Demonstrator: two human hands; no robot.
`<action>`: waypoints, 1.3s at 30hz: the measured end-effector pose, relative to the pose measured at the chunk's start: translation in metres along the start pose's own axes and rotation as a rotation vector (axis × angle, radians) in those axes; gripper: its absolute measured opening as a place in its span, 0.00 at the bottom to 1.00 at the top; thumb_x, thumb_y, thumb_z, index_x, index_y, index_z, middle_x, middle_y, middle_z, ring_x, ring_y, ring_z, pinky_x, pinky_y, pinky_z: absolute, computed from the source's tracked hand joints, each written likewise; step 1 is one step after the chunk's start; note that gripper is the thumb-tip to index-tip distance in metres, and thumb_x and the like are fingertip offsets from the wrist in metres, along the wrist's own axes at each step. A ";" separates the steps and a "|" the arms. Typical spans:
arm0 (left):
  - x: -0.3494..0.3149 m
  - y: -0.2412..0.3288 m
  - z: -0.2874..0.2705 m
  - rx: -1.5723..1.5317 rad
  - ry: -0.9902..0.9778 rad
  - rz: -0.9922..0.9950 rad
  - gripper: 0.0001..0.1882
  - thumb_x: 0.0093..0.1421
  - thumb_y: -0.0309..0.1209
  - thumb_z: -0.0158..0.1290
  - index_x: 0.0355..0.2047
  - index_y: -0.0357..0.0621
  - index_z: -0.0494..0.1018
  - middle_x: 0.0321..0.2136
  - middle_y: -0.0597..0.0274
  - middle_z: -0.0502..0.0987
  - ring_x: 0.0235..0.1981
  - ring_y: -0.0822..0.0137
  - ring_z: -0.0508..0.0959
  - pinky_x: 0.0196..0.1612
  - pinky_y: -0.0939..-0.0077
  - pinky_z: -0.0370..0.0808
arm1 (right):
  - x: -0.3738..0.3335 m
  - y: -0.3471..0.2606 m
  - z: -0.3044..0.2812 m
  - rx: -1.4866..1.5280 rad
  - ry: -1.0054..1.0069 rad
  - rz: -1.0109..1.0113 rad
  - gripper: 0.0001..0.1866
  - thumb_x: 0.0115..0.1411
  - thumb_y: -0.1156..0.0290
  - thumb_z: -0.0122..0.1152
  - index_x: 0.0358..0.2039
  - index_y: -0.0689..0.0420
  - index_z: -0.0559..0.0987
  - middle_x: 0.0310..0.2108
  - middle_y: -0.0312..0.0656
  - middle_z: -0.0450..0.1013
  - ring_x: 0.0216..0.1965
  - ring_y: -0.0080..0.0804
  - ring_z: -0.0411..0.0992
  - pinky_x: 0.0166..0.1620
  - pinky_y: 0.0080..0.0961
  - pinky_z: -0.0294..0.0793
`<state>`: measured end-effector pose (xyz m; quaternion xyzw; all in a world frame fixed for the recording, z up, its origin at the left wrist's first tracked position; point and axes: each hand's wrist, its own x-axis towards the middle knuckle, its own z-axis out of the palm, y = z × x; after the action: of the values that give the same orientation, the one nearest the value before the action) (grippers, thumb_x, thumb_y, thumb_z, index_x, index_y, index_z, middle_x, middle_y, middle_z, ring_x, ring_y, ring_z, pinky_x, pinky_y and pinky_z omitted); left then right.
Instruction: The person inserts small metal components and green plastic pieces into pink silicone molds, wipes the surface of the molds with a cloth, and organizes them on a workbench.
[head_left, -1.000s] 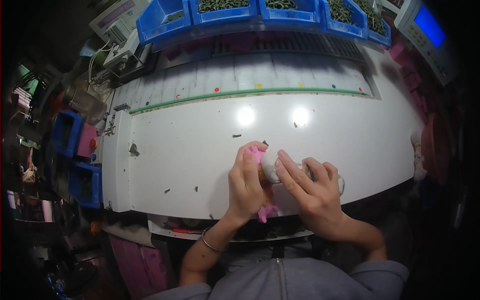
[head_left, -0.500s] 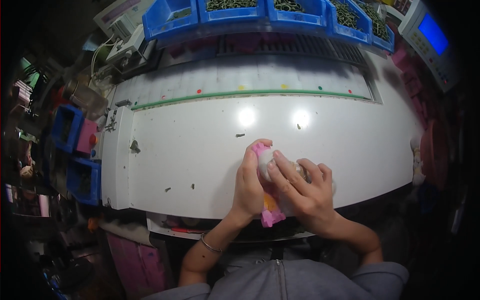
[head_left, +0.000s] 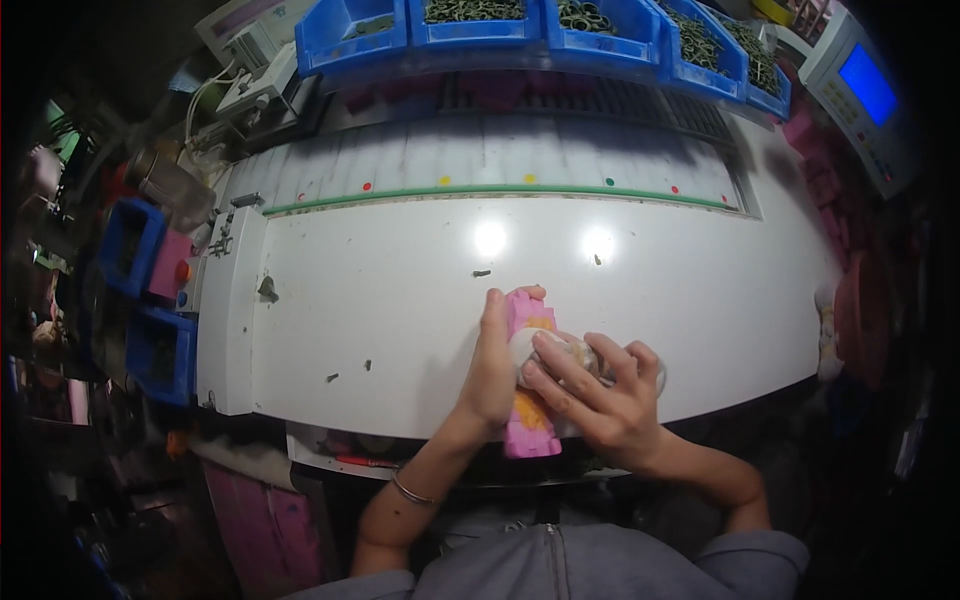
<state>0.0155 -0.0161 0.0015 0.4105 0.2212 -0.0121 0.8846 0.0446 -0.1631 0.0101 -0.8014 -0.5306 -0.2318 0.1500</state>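
Note:
A pink block with notched ends and a yellow-orange middle is held upright by my left hand, its fingers wrapped behind the far side and its thumb along the left. My right hand presses a soft white rounded pad, perhaps a cloth bundle, against the block's middle. Its fingers close over the pad, and part of the pad bulges out at the right by the fingers. The block is above the near edge of the white worktop. What lies under the pad is hidden.
Small dark scraps lie scattered on the worktop. Beyond it runs a pale belt strip with coloured dots and a green edge. Blue bins of small green pieces stand behind. A control panel with a blue screen is at far right.
The pad and my right hand have slid down toward the block's middle, uncovering its far end. The block has turned to show more of its face. The dotted belt has shifted left.

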 end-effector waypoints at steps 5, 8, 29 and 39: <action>0.000 0.001 -0.015 -0.003 -0.138 -0.013 0.30 0.65 0.55 0.23 0.48 0.42 0.60 0.32 0.59 0.70 0.33 0.70 0.72 0.37 0.77 0.73 | 0.011 0.007 -0.007 0.073 -0.024 -0.008 0.20 0.50 0.70 0.55 0.46 0.49 0.78 0.51 0.32 0.71 0.38 0.35 0.68 0.38 0.26 0.62; 0.003 -0.001 -0.002 0.031 -0.086 0.063 0.28 0.66 0.52 0.24 0.47 0.42 0.62 0.32 0.58 0.72 0.33 0.71 0.72 0.36 0.77 0.72 | -0.003 0.002 0.003 -0.031 0.021 0.007 0.20 0.49 0.69 0.54 0.46 0.48 0.78 0.50 0.29 0.71 0.41 0.34 0.66 0.42 0.29 0.57; -0.002 -0.004 -0.012 0.382 0.036 0.484 0.31 0.66 0.48 0.35 0.51 0.28 0.65 0.34 0.50 0.77 0.29 0.68 0.77 0.34 0.78 0.74 | 0.001 -0.002 -0.026 0.428 -0.370 0.156 0.37 0.36 0.83 0.56 0.53 0.51 0.70 0.57 0.33 0.63 0.40 0.36 0.64 0.43 0.32 0.59; -0.014 -0.003 -0.012 0.360 -0.154 0.375 0.30 0.68 0.47 0.28 0.53 0.34 0.64 0.30 0.57 0.76 0.28 0.72 0.75 0.36 0.82 0.71 | 0.016 0.010 -0.019 1.056 -0.133 0.576 0.31 0.51 0.79 0.59 0.57 0.61 0.64 0.50 0.48 0.67 0.44 0.41 0.67 0.50 0.32 0.65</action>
<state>-0.0027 -0.0116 -0.0016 0.5928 0.0675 0.0817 0.7983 0.0547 -0.1635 0.0350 -0.7430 -0.3437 0.1633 0.5506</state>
